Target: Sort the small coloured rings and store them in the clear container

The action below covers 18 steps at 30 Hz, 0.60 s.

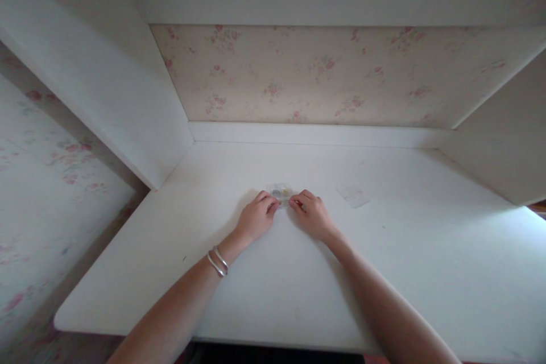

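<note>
A small clear plastic bag (280,189) lies on the white desk with something greyish and something yellowish showing inside it, both too small to name. My left hand (257,217) pinches the bag's near left part between thumb and fingers. Opposite it, my right hand (313,216) is closed at the bag's near right part, with a bit of red showing between its fingers. Both hands rest close together over the desk. Two silver bangles (218,261) circle the left wrist.
To the right lies another clear plastic bag (353,195), flat on the white desk (273,296). White side panels (166,148) rise at left and right, with flowered wallpaper (298,79) behind. Tiny dark specks (184,258) dot the desk.
</note>
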Motion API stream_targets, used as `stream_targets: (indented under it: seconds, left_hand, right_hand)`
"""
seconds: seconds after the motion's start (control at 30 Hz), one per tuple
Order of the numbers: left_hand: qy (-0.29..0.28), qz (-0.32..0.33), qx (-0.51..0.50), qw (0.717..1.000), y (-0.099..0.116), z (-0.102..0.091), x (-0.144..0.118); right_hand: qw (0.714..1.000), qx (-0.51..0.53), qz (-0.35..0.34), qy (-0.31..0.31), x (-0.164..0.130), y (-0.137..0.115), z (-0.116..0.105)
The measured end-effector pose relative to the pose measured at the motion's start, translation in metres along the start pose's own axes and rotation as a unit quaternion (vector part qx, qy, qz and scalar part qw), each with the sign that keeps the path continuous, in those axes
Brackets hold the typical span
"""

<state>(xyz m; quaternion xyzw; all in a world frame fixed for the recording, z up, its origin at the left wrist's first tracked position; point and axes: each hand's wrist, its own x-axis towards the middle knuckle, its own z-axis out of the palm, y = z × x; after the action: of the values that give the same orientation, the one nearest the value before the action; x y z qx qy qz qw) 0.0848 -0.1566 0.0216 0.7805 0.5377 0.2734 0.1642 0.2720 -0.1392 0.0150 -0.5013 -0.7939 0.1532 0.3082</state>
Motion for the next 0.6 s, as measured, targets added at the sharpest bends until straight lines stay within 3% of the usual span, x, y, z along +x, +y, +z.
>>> stream_targets:
  seconds: [0.27, 0.43, 0.6]
  left_hand:
    - [-0.011, 0.013, -0.009, 1.000, 0.001, -0.004, -0.003]
    - [-0.002, 0.003, 0.061, 0.998, 0.017, -0.007, -0.007]
    - [-0.088, 0.059, 0.104, 0.989, 0.048, 0.004, -0.012]
  right_hand:
    - [0.991, 0.043, 0.055, 0.113, -0.013, 0.018, -0.027]
    - [0.986, 0.014, 0.107, 0.124, -0.018, 0.039, -0.038]
    - [0.977, -0.056, 0.147, 0.144, -0.019, 0.051, -0.047]
